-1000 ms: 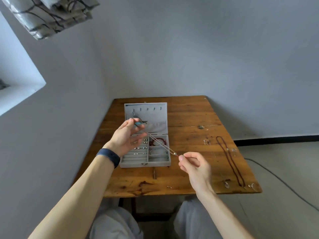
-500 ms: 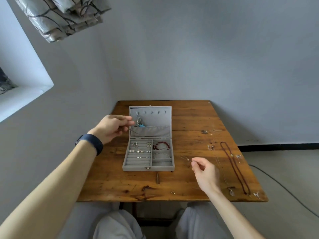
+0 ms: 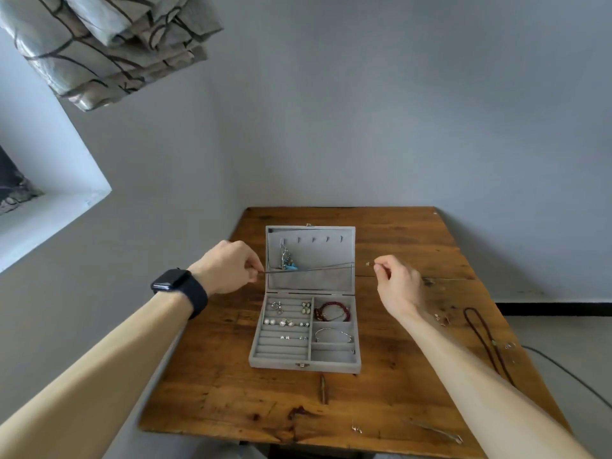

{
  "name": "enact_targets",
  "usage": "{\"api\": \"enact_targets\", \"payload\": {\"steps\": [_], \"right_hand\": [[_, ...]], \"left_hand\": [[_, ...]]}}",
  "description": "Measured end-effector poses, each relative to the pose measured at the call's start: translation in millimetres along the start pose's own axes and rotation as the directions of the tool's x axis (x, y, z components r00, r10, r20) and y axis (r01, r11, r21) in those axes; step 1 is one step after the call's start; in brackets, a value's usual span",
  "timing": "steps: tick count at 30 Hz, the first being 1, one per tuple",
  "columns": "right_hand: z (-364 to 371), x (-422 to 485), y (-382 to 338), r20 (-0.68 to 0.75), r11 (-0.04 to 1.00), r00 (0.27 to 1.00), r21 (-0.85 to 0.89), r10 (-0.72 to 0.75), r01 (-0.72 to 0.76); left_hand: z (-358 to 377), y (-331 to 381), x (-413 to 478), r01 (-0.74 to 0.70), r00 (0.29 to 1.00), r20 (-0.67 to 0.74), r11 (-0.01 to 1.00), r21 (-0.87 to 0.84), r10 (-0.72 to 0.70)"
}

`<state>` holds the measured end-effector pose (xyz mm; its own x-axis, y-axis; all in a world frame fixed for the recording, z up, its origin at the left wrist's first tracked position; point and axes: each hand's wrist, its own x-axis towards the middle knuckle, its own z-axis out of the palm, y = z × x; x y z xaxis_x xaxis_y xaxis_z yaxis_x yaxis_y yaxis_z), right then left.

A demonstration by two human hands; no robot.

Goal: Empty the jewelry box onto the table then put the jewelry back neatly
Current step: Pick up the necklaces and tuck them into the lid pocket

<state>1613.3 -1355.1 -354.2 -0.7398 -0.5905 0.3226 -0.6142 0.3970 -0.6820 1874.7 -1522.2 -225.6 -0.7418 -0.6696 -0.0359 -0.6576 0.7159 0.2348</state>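
Across the open lid of the grey jewelry box [image 3: 318,283], a thin chain [image 3: 311,268] is held taut, one end pinched by the left hand [image 3: 228,266], the other by the right hand [image 3: 397,283]. The box is set mid-table [image 3: 205,385]; a dark cord necklace [image 3: 472,309] is laid at the right.

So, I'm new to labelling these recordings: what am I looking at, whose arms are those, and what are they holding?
No machine here: a person wears a wide-angle camera on the head, so the single view looks forward and down at their own arms. The left hand, with a black smartwatch on its wrist, and the right hand each pinch one end of a thin silver chain, stretched straight in front of the open lid of a grey velvet jewelry box. The box sits on a brown wooden table; its compartments hold pearl earrings and a dark red bead bracelet. A long dark cord necklace lies on the table's right side.
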Motion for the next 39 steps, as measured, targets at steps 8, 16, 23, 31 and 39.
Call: {"api": "enact_targets", "payload": {"steps": [8,16,23,31,39], "right_hand": [[44.9,28.7,-25.3,0.027,0.911,0.911,0.044,-0.412,0.411],[72.5,42.0,-53.8,0.3,0.89,0.861,-0.076,-0.41,0.45],[79.0,45.6,-59.7,0.528,0.888,0.782,-0.105,-0.332,0.448],[44.1,64.1,-62.5,0.28,0.945,0.934,0.299,-0.223,0.136],[31.1,78.7,-75.4,0.111,0.914,0.939,0.29,-0.326,0.283]], "left_hand": [[-36.0,6.3,26.5,-0.159,0.913,-0.334,0.549,-0.82,-0.234],[-45.6,21.1,61.0,-0.25,0.873,-0.46,0.658,-0.711,-0.165],[-36.3,47.6,91.1,-0.174,0.909,-0.411,0.962,-0.211,0.074],[-8.1,60.4,113.4,-0.121,0.972,-0.178,0.977,0.178,0.153],[-12.8,66.3,119.9,-0.124,0.983,-0.141,0.992,-0.023,0.12]]}}
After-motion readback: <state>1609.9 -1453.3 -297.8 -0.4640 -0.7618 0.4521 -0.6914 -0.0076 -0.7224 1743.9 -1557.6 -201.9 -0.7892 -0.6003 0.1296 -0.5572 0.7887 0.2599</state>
